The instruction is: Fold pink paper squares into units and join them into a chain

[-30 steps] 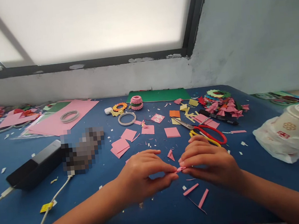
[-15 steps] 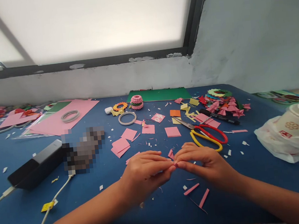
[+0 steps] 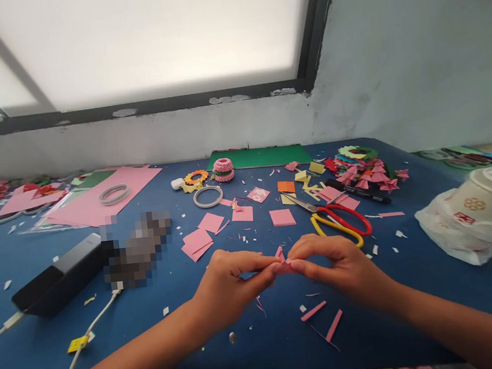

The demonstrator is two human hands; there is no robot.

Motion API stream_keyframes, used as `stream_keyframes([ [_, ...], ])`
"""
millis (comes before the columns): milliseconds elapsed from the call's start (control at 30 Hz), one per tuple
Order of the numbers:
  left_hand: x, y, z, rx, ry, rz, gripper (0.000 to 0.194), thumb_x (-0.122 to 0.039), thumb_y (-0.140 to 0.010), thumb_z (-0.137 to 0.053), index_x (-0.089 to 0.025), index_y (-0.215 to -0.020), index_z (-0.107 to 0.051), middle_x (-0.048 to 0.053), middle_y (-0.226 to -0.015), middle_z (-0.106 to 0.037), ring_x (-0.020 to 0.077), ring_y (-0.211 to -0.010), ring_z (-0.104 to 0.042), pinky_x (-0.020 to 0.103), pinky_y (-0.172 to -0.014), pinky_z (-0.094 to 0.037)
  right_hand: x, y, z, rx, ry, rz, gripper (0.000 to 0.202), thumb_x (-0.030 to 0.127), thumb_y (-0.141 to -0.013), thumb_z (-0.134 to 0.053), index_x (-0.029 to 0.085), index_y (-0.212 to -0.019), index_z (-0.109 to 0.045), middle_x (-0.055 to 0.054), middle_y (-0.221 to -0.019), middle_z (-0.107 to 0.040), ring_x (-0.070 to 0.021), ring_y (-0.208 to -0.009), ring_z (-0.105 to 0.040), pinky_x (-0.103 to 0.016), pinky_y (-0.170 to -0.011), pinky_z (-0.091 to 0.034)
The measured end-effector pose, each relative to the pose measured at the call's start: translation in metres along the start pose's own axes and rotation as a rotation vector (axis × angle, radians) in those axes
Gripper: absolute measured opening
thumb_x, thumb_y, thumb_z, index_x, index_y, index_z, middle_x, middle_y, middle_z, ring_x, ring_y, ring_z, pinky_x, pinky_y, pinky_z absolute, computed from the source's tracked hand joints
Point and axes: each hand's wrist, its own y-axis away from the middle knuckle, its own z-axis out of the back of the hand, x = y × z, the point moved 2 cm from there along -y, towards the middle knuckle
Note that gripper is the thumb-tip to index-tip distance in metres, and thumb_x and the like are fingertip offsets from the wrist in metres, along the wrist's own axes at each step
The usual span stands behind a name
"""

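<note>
Between my two hands is a small folded piece of pink paper [image 3: 285, 266], held just above the blue table [image 3: 192, 352]. My left hand [image 3: 238, 281] pinches its left side between thumb and forefinger. On the other side, my right hand [image 3: 329, 257] grips it with thumb and fingertips; much of the paper is hidden by the fingers. Beyond the right hand lie scissors [image 3: 340, 222] with one red and one yellow handle. Pink paper squares [image 3: 283, 217] are spread in front of the hands, and narrow pink strips [image 3: 334, 325] lie nearer me.
A roll of tape [image 3: 208, 196] lies past my left hand. Leftward are a black box-shaped device [image 3: 59, 278] with a white cable and large pink sheets [image 3: 141, 180]. At right stand a bagged paper cup [image 3: 487, 202], a black marker [image 3: 360, 191] and folded paper pieces [image 3: 364, 173].
Both hands stay at the paper. The left fingers have curled in from a flatter pose into a pinch, and more of the pink paper shows between the fingertips. The view has shifted slightly.
</note>
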Motion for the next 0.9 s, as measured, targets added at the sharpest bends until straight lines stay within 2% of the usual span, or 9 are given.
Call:
stream_keyframes([
  [267, 0.003, -0.001, 0.000, 0.064, -0.003, 0.089, 0.024, -0.032, -0.083, -0.056, -0.014, -0.082, -0.073, 0.003, -0.061, -0.066, 0.0113, -0.055, -0.057, 0.022, -0.054, -0.046, -0.001, -0.002, -0.001, 0.047, -0.004, 0.004, 0.014, 0.026, -0.085, -0.054, 0.019, -0.078, -0.065, -0.001, -0.077, -0.065, -0.0124, -0.073, -0.059, -0.024, -0.069, -0.043],
  [433, 0.004, -0.003, -0.003, 0.126, 0.045, 0.276, 0.024, -0.035, -0.079, -0.059, -0.016, -0.082, -0.072, 0.003, -0.063, -0.068, 0.0126, -0.058, -0.059, 0.022, -0.056, -0.048, -0.003, -0.002, -0.004, 0.045, 0.062, -0.030, 0.019, 0.030, -0.085, -0.054, 0.018, -0.074, -0.062, 0.000, -0.074, -0.063, -0.0130, -0.071, -0.057, -0.025, -0.067, -0.043],
  [567, 0.005, -0.006, -0.003, 0.210, 0.081, 0.370, 0.026, -0.039, -0.077, -0.060, -0.015, -0.077, -0.071, 0.003, -0.063, -0.067, 0.0127, -0.058, -0.060, 0.021, -0.055, -0.047, -0.009, -0.005, -0.005, 0.165, 0.068, -0.054, 0.023, 0.036, -0.085, -0.054, 0.018, -0.075, -0.064, -0.001, -0.073, -0.063, -0.0134, -0.069, -0.057, -0.024, -0.063, -0.042],
  [633, 0.006, -0.007, -0.002, 0.271, 0.060, 0.390, 0.027, -0.039, -0.078, -0.058, -0.015, -0.078, -0.071, 0.003, -0.066, -0.067, 0.0129, -0.060, -0.060, 0.022, -0.057, -0.047, -0.016, -0.009, 0.001, 0.178, 0.099, -0.061, 0.027, 0.037, -0.087, -0.051, 0.017, -0.075, -0.064, -0.001, -0.074, -0.064, -0.0139, -0.070, -0.058, -0.024, -0.064, -0.043],
  [767, 0.012, -0.008, 0.000, 0.359, -0.155, 0.321, 0.025, -0.035, -0.082, -0.053, -0.019, -0.080, -0.071, 0.002, -0.073, -0.068, 0.0143, -0.068, -0.060, 0.024, -0.064, -0.046, -0.034, -0.019, 0.020, 0.036, 0.331, -0.077, 0.026, 0.038, -0.086, -0.051, 0.017, -0.079, -0.064, -0.004, -0.080, -0.065, -0.0170, -0.075, -0.058, -0.028, -0.068, -0.044],
  [833, 0.018, -0.009, 0.001, 0.348, -0.311, 0.223, 0.022, -0.034, -0.081, -0.056, -0.019, -0.074, -0.071, 0.003, -0.082, -0.067, 0.0170, -0.080, -0.059, 0.027, -0.073, -0.045, -0.044, -0.022, 0.024, 0.063, 0.434, -0.090, 0.023, 0.039, -0.083, -0.055, 0.018, -0.088, -0.065, -0.006, -0.091, -0.065, -0.0191, -0.080, -0.058, -0.031, -0.071, -0.045],
  [900, 0.024, -0.010, 0.004, 0.321, -0.421, 0.160, 0.017, -0.033, -0.080, -0.059, -0.020, -0.080, -0.070, 0.004, -0.089, -0.066, 0.0196, -0.089, -0.058, 0.031, -0.079, -0.044, -0.051, -0.023, 0.021, 0.110, 0.485, -0.031, 0.027, 0.037, -0.082, -0.058, 0.018, -0.100, -0.064, -0.009, -0.104, -0.061, -0.0210, -0.090, -0.058, -0.034, -0.078, -0.046],
])
